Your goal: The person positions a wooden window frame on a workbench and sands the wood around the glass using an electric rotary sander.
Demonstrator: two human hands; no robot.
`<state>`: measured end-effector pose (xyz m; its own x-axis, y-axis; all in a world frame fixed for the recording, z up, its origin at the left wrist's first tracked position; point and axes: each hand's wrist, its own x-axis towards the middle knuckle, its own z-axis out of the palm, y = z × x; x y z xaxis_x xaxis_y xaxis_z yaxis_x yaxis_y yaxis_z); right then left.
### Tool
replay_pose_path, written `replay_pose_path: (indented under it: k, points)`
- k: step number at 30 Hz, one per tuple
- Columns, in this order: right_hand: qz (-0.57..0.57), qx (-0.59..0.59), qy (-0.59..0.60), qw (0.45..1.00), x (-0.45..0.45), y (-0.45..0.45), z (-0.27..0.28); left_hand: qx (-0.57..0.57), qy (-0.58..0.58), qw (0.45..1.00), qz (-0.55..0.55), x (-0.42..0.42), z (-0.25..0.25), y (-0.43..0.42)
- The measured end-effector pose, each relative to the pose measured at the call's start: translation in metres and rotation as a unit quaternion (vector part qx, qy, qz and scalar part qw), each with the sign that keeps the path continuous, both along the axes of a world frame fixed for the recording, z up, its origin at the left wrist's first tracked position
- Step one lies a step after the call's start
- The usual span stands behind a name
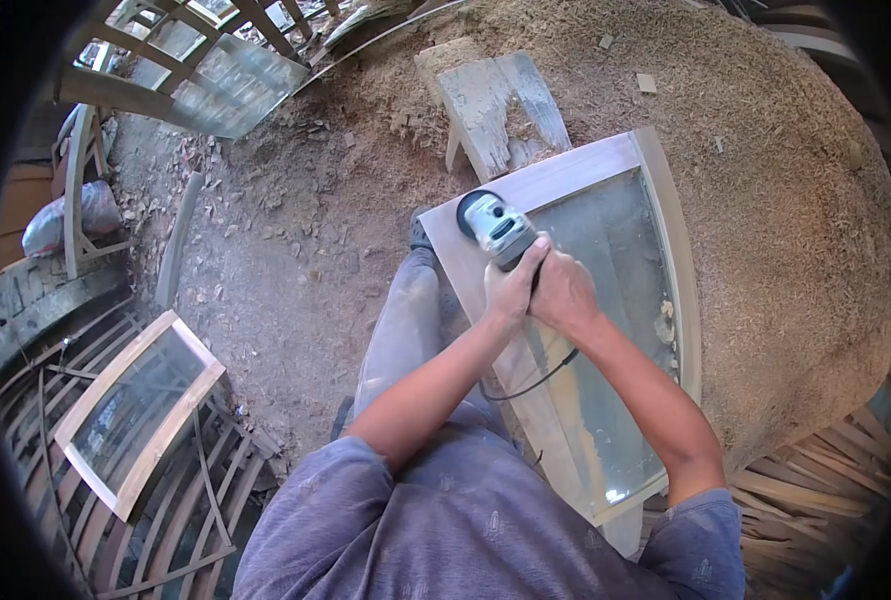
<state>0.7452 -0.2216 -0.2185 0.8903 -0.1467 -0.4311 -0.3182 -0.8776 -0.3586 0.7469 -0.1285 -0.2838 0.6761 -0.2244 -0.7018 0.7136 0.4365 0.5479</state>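
Note:
An angle grinder (501, 228) with a dark round disc rests at the upper left corner of a wooden window frame (566, 180). My left hand (512, 288) wraps round the grinder's body from the left. From the right, my right hand (564, 290) is closed on its rear part. A dark power cord (541, 380) runs from the tool down across the frame. The glass pane (606, 270) inside the frame looks dusty, with pale crumbs along its right edge. Whether the disc is spinning cannot be told.
A worn wooden bench (491, 105) stands beyond the frame. To the right lies a large sawdust heap (796, 220). A smaller glazed frame (141, 410) lies on slatted wood at lower left. A curved wooden piece (179, 240) is on the ground, and a wooden lattice (166, 50) stands at upper left.

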Motion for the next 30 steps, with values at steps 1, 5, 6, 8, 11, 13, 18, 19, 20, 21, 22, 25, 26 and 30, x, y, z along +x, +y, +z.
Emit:
replay_pose_path:
  k: [1,5,6,8,11,13,18,19,20,21,22,25,26,30]
  points:
    - [-0.018,-0.002,-0.006,1.000,0.005,0.000,0.004,0.000,0.001,1.000,-0.001,0.005,0.003,-0.005]
    - [-0.048,-0.067,0.032,0.996,0.011,-0.046,-0.001,0.010,-0.032,0.999,-0.039,0.023,0.014,-0.051]
    - [-0.064,-0.064,0.021,0.996,0.013,-0.054,0.003,0.001,-0.030,0.998,-0.055,0.027,0.013,-0.063]
    - [-0.071,-0.070,0.014,0.995,0.017,-0.056,0.000,-0.017,-0.037,0.997,-0.062,0.033,0.009,-0.074]
    - [-0.056,-0.049,0.019,0.997,0.012,-0.046,-0.009,0.040,-0.010,0.997,-0.071,0.031,0.002,-0.052]
    - [-0.003,-0.033,0.011,0.999,0.005,-0.019,-0.021,-0.029,-0.045,0.998,0.022,0.015,-0.019,-0.030]
    - [-0.062,0.013,0.003,0.998,0.021,-0.029,-0.008,0.003,-0.033,0.997,-0.070,0.036,-0.004,-0.028]
    - [-0.074,0.009,0.004,0.997,0.026,-0.044,-0.004,0.023,-0.020,0.995,-0.096,0.044,0.004,-0.046]
    - [-0.097,-0.002,0.014,0.995,0.030,-0.059,0.000,0.013,-0.016,0.994,-0.110,0.051,0.011,-0.063]
    - [-0.119,-0.013,0.024,0.993,0.034,-0.074,0.004,0.004,-0.011,0.992,-0.122,0.057,0.014,-0.080]
    - [-0.133,-0.014,0.019,0.991,0.037,-0.086,0.003,-0.010,-0.015,0.992,-0.124,0.064,0.016,-0.094]
    - [-0.155,-0.036,0.045,0.986,0.052,-0.112,0.005,-0.037,-0.024,0.988,-0.148,0.083,0.015,-0.123]
    - [-0.159,-0.032,0.047,0.986,0.056,-0.118,0.003,-0.034,-0.025,0.986,-0.159,0.089,0.014,-0.130]
    - [-0.194,-0.049,0.034,0.979,0.064,-0.147,-0.001,-0.010,-0.045,0.976,-0.211,0.107,0.013,-0.161]
